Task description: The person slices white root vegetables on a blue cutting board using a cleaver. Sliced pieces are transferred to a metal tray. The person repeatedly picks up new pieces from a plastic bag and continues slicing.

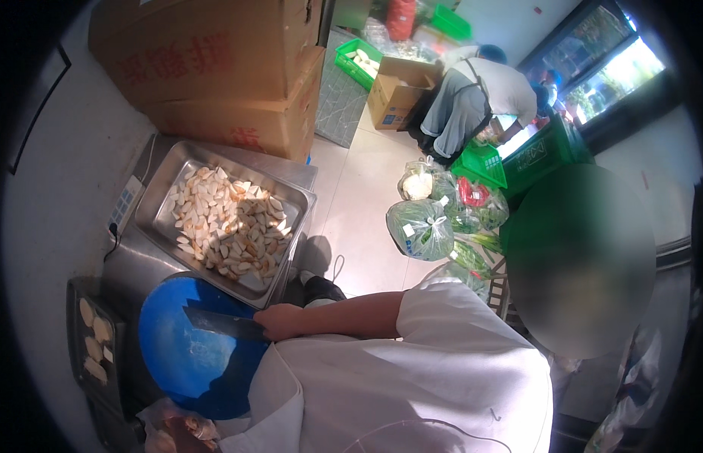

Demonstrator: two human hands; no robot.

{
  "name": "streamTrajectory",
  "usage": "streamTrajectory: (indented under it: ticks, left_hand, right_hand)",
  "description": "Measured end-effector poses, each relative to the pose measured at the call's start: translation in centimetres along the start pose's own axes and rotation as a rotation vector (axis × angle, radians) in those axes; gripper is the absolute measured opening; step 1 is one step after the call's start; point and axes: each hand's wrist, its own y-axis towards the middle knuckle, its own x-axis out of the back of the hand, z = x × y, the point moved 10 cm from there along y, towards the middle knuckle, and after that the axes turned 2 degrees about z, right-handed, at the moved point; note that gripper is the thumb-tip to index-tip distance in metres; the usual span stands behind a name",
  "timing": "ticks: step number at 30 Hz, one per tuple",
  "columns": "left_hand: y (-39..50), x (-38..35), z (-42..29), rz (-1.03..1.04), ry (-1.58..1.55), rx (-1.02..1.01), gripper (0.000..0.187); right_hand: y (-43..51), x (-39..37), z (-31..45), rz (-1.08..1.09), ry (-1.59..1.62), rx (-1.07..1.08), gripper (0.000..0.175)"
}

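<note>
My right hand (281,322) grips the handle of a dark-bladed cleaver (221,324). Its blade lies over a round blue cutting board (178,351), whose middle is worn pale. At the lower left picture edge, what looks like my left hand (184,428) shows in clear plastic, partly cut off; its fingers are unclear. Just beyond the board, a stainless steel pan (163,218) holds many pale cut wedges (226,226), some with brown edges. Several peeled pale pieces (96,340) lie in a dark tray (116,362) left of the board.
Stacked cardboard boxes (215,62) stand behind the pan. A power strip (124,204) runs along the wall. Bagged vegetables (422,229) lie on the floor near a green crate (480,164) and a green bin (549,153). A person (470,96) bends over there.
</note>
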Motion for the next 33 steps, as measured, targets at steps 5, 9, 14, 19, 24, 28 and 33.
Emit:
streamTrajectory:
  ticks: [5,9,14,19,24,28,33]
  left_hand:
    - [-1.2,0.3,0.8,-0.001,-0.162,0.024,0.040]
    - [-2.4,0.3,1.4,0.002,-0.296,0.039,0.040]
    - [-3.7,0.8,3.8,0.024,-0.514,0.057,0.039]
    - [-7.1,1.0,-0.3,0.241,-0.900,-0.099,0.038]
    - [-8.4,-3.8,-11.2,0.156,-0.833,-0.270,0.033]
    - [-5.7,-8.7,-15.2,-0.176,-1.256,-0.244,0.026]
    - [-10.0,-8.0,-14.5,-0.498,-0.634,-0.416,0.022]
  right_hand:
    - [0.2,-0.4,-0.5,0.016,0.014,-0.021,0.034]
    - [0.4,-0.3,-0.5,0.002,0.005,0.001,0.034]
    - [1.2,-0.4,-0.4,0.017,-0.010,0.043,0.035]
    - [1.8,-0.1,-0.4,0.000,-0.006,0.053,0.036]
    - [2.2,-0.6,0.0,-0.003,-0.094,0.092,0.039]
    - [2.5,-0.3,-0.2,0.010,-0.144,0.040,0.034]
    - [2.0,0.2,1.1,-0.039,-0.024,0.145,0.035]
